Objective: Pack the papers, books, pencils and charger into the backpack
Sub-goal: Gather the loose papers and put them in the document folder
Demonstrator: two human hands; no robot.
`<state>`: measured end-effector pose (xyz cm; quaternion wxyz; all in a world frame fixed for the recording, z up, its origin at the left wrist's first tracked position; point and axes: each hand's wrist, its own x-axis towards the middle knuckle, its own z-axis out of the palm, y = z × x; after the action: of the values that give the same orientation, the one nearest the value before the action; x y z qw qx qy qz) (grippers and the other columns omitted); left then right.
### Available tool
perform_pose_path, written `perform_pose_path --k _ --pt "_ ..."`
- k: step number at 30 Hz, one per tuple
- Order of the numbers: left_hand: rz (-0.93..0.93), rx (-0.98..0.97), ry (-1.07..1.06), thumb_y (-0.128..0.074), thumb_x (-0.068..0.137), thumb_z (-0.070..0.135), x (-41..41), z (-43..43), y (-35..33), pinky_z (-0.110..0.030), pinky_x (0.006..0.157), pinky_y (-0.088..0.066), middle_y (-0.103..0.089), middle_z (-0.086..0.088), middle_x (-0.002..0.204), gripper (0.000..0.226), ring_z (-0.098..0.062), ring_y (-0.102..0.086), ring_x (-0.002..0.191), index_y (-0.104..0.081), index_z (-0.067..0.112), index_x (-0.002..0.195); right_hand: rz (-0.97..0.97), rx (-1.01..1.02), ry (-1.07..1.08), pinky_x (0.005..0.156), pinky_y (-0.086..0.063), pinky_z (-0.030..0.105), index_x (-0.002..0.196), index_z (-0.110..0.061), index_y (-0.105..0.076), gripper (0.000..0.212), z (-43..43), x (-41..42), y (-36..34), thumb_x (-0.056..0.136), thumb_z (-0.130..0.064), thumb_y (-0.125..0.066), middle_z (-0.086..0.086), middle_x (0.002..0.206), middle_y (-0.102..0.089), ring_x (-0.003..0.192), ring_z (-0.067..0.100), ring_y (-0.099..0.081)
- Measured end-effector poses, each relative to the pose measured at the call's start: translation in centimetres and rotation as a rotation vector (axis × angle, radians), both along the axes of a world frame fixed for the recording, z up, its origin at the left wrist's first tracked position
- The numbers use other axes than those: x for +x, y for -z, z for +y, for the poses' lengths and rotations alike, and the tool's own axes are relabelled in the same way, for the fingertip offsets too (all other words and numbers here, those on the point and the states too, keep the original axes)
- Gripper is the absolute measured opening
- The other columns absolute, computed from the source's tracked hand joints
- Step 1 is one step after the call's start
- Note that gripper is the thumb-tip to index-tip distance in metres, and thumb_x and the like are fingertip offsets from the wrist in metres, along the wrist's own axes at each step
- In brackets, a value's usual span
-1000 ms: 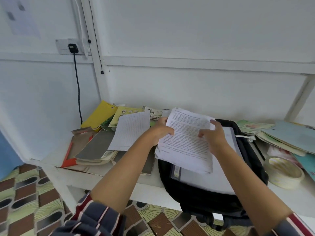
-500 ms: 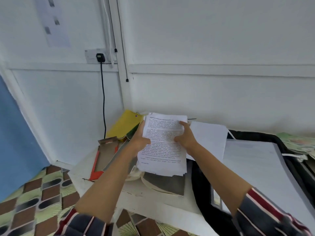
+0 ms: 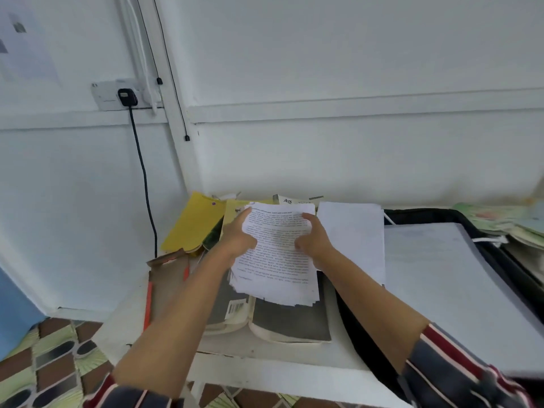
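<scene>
The left hand and right hand, each clamped on a side edge of the printed papers, have carried the stack off the backpack to above the grey book at the table's left end, so it is still unpacked.

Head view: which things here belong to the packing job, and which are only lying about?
For the job: printed papers, held by left hand and right hand; blank sheet; grey book; charger, plugged in; backpack.
Lying about: wall socket; wall sheet; thin black wire; tiled floor.
</scene>
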<state>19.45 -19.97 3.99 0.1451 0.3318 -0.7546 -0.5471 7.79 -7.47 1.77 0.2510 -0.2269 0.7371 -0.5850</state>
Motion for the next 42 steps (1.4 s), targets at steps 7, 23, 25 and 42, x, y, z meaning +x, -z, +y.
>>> perform_pose_path --k 7,23,25,42 --pt "0.161 0.022 0.174 -0.047 0.085 -0.014 -4.3 1.9 -3.7 -0.012 0.078 -0.047 -0.043 0.006 0.133 0.056 -0.013 -0.046 0.118 -0.051 0.017 0.132 0.0 -0.132 0.077 0.06 -0.044 0.019 0.122 -0.011 -0.054 0.05 4.3 -4.9 -5.4 0.081 0.016 -0.047 0.01 0.114 -0.044 0.096 0.024 -0.049" --pt "-0.04 -0.018 0.273 -0.052 0.083 -0.011 -14.8 7.3 2.5 -0.023 0.09 -0.038 -0.035 -0.003 0.145 0.057 -0.019 -0.039 0.128 -0.052 0.02 0.131 -0.042 0.092 0.242 0.075 -0.051 0.03 0.126 -0.013 -0.05 0.051 9.2 -13.6 1.3 0.083 0.012 -0.042 0.012 0.125 -0.051 0.102 0.026 -0.056" --pt "-0.037 -0.035 0.262 -0.053 0.082 -0.011 -14.7 7.2 2.2 -0.025 0.096 -0.037 -0.035 -0.003 0.147 0.059 -0.021 -0.035 0.132 -0.051 0.02 0.132 -0.085 0.071 0.248 0.08 -0.052 0.033 0.128 -0.015 -0.048 0.056 9.1 -13.8 1.6 0.081 0.014 -0.042 0.013 0.129 -0.049 0.106 0.028 -0.055" --pt "0.453 -0.064 0.373 -0.046 0.078 -0.023 -14.7 14.2 -3.0 -0.004 0.08 -0.042 -0.046 0.014 0.131 0.068 0.003 -0.042 0.123 -0.056 0.029 0.121 0.27 -0.463 0.193 0.069 -0.055 0.018 0.111 -0.015 -0.059 0.046 18.2 -12.5 -4.6 0.08 0.019 -0.052 -0.011 0.114 -0.057 0.095 0.013 -0.059"
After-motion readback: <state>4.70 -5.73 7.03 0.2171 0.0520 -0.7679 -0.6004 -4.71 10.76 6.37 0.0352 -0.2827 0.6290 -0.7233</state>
